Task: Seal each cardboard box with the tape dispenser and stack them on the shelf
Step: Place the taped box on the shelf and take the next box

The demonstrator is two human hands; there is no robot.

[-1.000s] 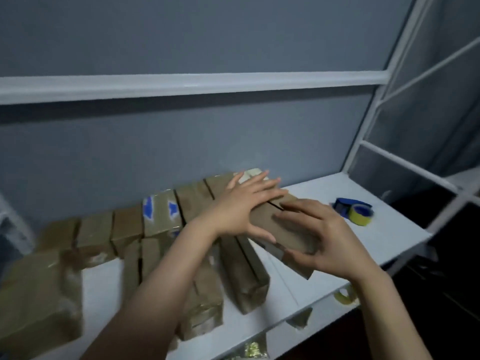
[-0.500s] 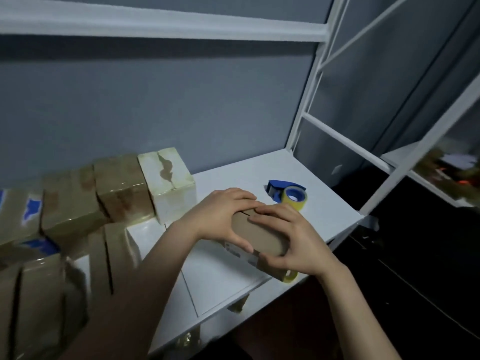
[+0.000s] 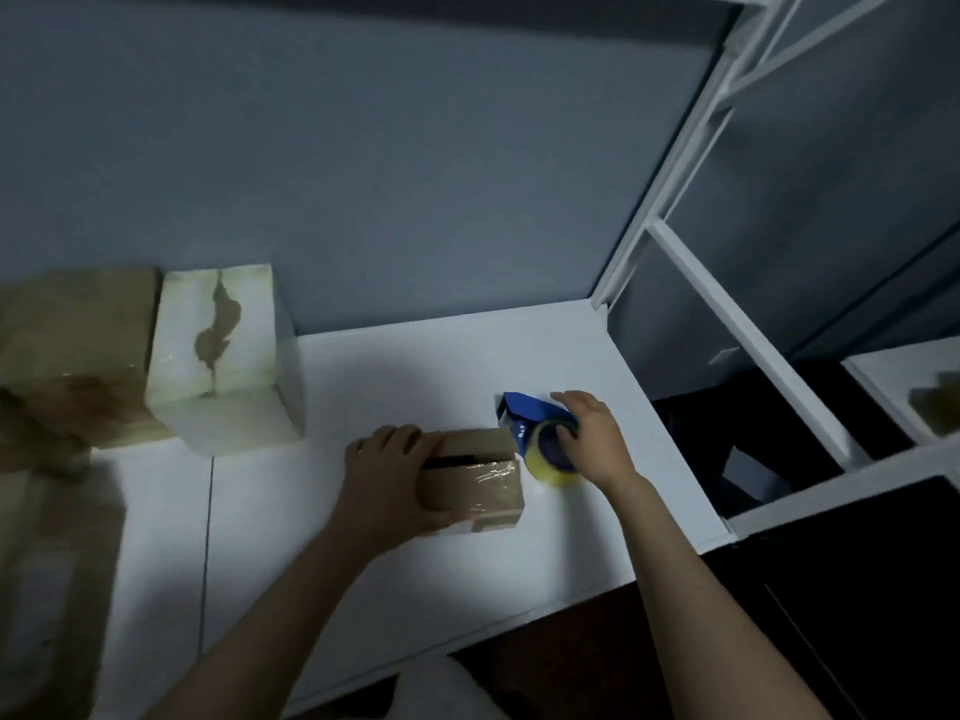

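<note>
Risk, gap: The box (image 3: pixel 470 478) has a dark gap on top where its flaps meet. If the tape goes on crooked, I think part of the gap will stay open.
Risk, sliding: The box looks small and light. A pull from the tape could drag or tip it if the left hand (image 3: pixel 387 478) lets go too soon.
Risk, sticky tape: The loose end of the tape could fold and stick to itself, or to fingers, on the way over.
Risk, bump: The dispenser (image 3: pixel 522 414) sits very close to the box, so lifting it fast could knock the box.
Left hand: It grips the left end of the box, with the fingers curled over the top.
Right hand: The right hand (image 3: pixel 592 439) is wrapped round the dispenser, with fingers on the yellow roll.
Box: It sits on the white shelf (image 3: pixel 415 366), between the two hands.
Dispenser: It is just to the right of the box. I cannot tell if they touch.
Other boxes: A white box (image 3: pixel 223 356) and a brown box (image 3: pixel 72 345) stand at the back left, well apart from the hands.
</note>
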